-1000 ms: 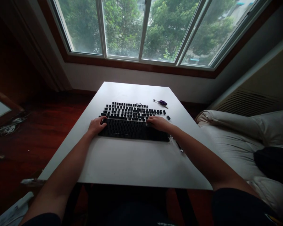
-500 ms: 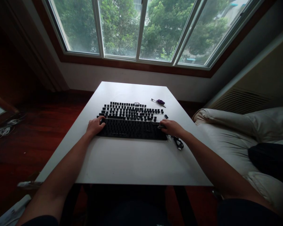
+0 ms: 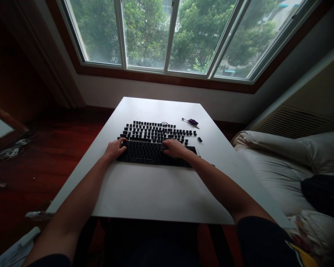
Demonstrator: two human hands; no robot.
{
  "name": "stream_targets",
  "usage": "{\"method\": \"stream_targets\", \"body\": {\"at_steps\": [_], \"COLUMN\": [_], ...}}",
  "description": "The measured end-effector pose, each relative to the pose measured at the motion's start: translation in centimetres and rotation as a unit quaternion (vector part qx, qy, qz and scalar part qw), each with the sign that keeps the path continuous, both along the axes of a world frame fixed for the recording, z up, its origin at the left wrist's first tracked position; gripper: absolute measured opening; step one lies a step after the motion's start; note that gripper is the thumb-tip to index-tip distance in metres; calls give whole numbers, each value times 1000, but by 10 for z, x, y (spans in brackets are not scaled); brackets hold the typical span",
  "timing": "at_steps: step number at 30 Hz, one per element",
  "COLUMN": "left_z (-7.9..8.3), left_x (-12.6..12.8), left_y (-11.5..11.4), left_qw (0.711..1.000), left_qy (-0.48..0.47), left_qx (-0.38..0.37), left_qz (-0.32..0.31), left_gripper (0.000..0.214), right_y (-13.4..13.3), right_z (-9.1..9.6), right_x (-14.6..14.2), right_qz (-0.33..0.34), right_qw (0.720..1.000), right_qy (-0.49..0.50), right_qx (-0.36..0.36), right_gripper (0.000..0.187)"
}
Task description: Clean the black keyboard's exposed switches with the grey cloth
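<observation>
A black keyboard [image 3: 144,155] lies across the middle of a white table [image 3: 161,189]. Rows of loose black keycaps [image 3: 156,131] are laid out just behind it. My left hand [image 3: 114,149] curls round the keyboard's left end, thumb on its top edge. My right hand [image 3: 174,147] rests on the keyboard right of its middle, fingers bent down onto the back rows near the keycaps. I cannot make out whether anything is pinched in them.
A small purple tool [image 3: 193,121] and a single stray keycap [image 3: 199,139] lie at the table's far right. A pale cushioned seat [image 3: 278,163] stands to the right. A window [image 3: 169,33] spans the wall beyond, and dark wooden floor [image 3: 30,163] lies to the left.
My right hand has moved left from the keyboard's right end to right of its middle. The cable beside that end is now hidden by my arm. My left hand has stayed put.
</observation>
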State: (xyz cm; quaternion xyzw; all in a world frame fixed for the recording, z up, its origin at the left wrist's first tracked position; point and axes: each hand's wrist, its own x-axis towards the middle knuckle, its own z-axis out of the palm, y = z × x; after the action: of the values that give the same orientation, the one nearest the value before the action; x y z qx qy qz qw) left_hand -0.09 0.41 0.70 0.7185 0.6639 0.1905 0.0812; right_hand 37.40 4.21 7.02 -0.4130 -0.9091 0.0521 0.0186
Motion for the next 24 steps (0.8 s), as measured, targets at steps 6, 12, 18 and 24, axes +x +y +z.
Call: {"method": "stream_targets", "body": {"at_steps": [6, 12, 18, 24], "left_z": [4, 9, 7, 6], "left_x": [-13, -22, -34, -37], "left_y": [2, 0, 2, 2], "left_qw": [998, 992, 985, 979], "left_qy": [-34, -80, -112, -137], "left_qx": [-29, -53, -71, -77], "left_qz": [-52, -79, -114, -129], "left_gripper": [53, 59, 62, 45], "right_y": [14, 14, 18, 19], "right_z": [-9, -17, -23, -22], "right_x": [-70, -142, -199, -218], "right_qz": [8, 50, 104, 158], "right_qw": [999, 995, 985, 975], "right_qy": [41, 79, 139, 156], "right_qx": [-24, -17, -19, -25], "right_gripper": [29, 28, 29, 27]}}
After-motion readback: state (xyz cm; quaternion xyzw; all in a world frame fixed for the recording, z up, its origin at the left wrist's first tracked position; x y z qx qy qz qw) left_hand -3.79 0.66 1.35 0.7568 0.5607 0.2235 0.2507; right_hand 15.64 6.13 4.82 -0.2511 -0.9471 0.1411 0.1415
